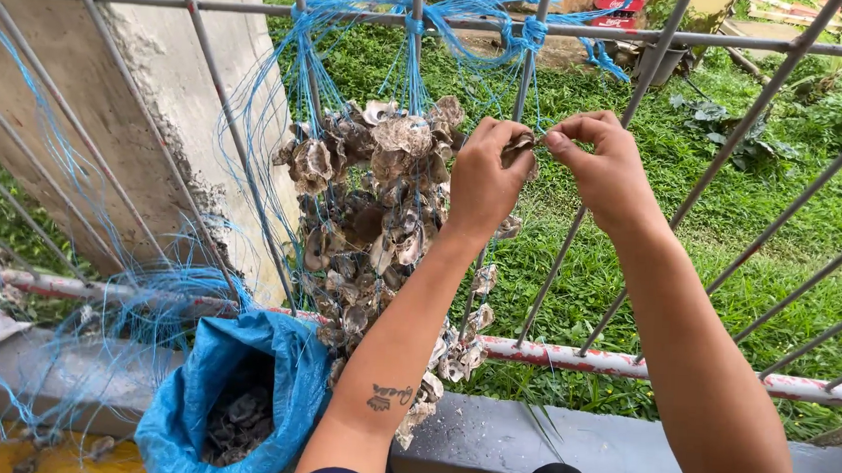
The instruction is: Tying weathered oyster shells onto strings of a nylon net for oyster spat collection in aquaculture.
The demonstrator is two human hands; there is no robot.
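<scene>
My left hand (482,180) is closed on a grey-brown oyster shell (519,148), held up in front of the metal railing (585,32). My right hand (605,169) pinches at the same shell's edge from the right, thumb and forefinger together; a thin blue string may run there but I cannot see it clearly. Left of my hands hang several strands of oyster shells (385,196) threaded on blue string (420,64), tied to the railing's top bar.
A blue sack (191,407) with more shells inside stands open on the concrete ledge (487,442) at lower left. Loose blue string (130,298) is tangled along the lower rail. A concrete pillar (121,106) rises at left. Grass lies beyond the railing.
</scene>
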